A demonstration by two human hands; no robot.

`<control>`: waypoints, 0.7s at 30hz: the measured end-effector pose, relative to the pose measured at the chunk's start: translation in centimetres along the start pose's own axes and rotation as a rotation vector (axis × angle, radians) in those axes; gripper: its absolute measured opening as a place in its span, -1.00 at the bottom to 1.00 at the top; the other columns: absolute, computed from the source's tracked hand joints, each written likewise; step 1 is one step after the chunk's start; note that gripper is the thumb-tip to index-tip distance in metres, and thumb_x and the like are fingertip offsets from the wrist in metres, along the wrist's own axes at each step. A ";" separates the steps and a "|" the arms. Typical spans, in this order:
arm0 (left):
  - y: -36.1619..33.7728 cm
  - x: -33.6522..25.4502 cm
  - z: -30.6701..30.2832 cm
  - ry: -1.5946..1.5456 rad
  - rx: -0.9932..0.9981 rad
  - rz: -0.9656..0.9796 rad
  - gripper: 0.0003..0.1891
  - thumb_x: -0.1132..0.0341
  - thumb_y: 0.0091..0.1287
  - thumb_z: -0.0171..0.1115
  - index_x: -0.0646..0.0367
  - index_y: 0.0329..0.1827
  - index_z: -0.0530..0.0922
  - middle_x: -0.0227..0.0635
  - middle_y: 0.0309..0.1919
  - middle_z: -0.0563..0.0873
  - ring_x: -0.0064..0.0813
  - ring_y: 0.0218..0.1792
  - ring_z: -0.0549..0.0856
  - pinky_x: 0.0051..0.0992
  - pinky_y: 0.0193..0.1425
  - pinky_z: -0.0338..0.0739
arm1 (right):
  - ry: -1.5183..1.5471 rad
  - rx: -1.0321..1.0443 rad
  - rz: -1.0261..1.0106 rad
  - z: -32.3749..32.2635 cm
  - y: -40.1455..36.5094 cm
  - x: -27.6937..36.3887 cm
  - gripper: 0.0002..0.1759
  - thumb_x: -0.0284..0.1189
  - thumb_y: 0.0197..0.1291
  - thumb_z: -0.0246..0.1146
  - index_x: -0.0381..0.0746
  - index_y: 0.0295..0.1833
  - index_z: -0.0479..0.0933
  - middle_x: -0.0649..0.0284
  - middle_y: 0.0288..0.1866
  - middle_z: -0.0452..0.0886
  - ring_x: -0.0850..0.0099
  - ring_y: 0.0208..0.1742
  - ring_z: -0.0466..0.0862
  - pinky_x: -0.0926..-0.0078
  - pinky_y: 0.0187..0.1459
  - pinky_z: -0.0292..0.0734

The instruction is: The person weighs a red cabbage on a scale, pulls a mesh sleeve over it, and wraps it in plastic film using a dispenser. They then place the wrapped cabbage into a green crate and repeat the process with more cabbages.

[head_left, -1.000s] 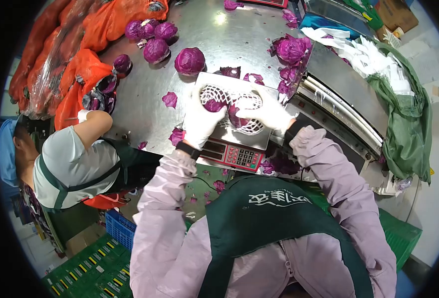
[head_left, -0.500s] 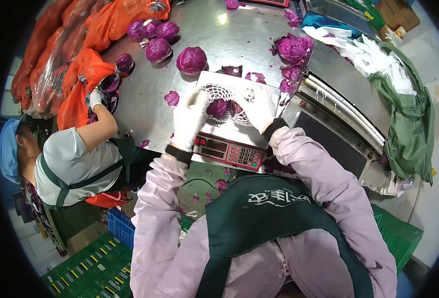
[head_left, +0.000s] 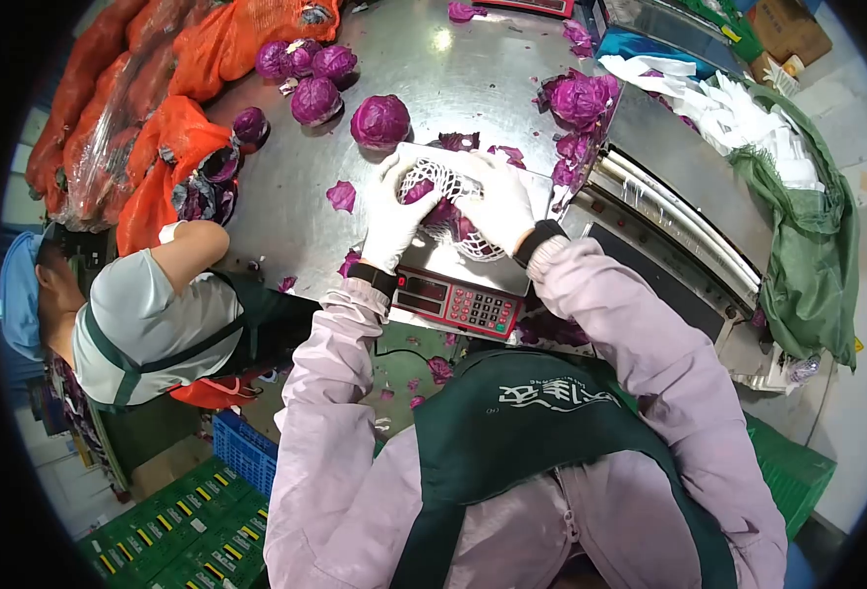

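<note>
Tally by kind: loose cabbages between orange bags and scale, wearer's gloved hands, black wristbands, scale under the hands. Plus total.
Loose cabbages: 6 visible
Gloved hands: 2
Black wristbands: 2
Scale under the hands: 1
Total: 11

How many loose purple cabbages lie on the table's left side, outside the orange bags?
6: three clustered cabbages at the back, one just in front, one beyond the scale, one beside an orange bag's mouth. More may be hidden among the bags.
</note>
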State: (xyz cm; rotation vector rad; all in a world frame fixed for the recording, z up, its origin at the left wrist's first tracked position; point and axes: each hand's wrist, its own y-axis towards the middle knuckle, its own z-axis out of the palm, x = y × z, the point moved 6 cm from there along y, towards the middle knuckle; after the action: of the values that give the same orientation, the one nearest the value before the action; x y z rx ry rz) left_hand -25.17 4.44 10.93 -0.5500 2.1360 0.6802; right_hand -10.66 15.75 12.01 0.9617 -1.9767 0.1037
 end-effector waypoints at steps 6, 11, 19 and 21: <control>1.8 -3.5 0.9 0.257 -0.034 0.149 -0.46 0.22 -0.03 0.51 0.16 0.06 0.59 -0.10 0.13 0.56 -0.09 0.16 0.51 -0.19 0.30 0.37 | -0.045 0.042 -0.233 2.4 2.9 -0.2 -0.69 -0.19 0.19 0.23 -0.18 -0.16 0.69 0.16 -0.17 0.67 0.14 -0.05 0.60 0.25 0.00 0.48; 2.3 0.0 -1.7 0.181 -0.080 -0.079 -0.62 0.14 0.19 0.33 0.14 0.00 0.59 -0.15 -0.09 0.62 -0.16 -0.03 0.61 -0.28 0.11 0.48 | -0.055 -0.008 -0.178 -0.6 2.4 0.1 -0.80 -0.37 0.14 0.28 -0.19 -0.15 0.68 0.20 -0.14 0.67 0.23 -0.09 0.63 0.36 -0.01 0.51; -1.7 -0.2 -4.8 -0.171 0.500 -0.396 -0.44 0.32 0.21 0.39 0.15 0.30 0.49 -0.24 -0.02 0.68 -0.47 -0.03 0.65 -0.43 0.09 0.54 | 0.110 0.121 0.052 -1.4 -0.2 -1.7 -0.73 -0.34 0.22 0.27 -0.26 -0.04 0.67 0.16 -0.08 0.68 0.26 0.03 0.62 0.40 0.11 0.45; -1.3 1.4 -4.4 -0.219 0.441 -0.227 -0.44 0.32 0.23 0.38 0.08 0.33 0.47 -0.28 0.13 0.59 -0.46 0.10 0.58 -0.39 0.22 0.48 | 0.372 0.244 0.190 -2.1 -1.4 -1.5 -0.65 -0.31 0.25 0.27 -0.30 0.05 0.63 0.09 0.11 0.65 0.23 0.17 0.60 0.39 0.26 0.39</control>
State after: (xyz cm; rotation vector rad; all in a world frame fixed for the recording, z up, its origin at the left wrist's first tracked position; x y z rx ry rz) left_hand -27.74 0.47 11.74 -0.4421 1.8997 0.1261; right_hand -7.85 16.47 11.69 0.8332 -1.7264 0.6001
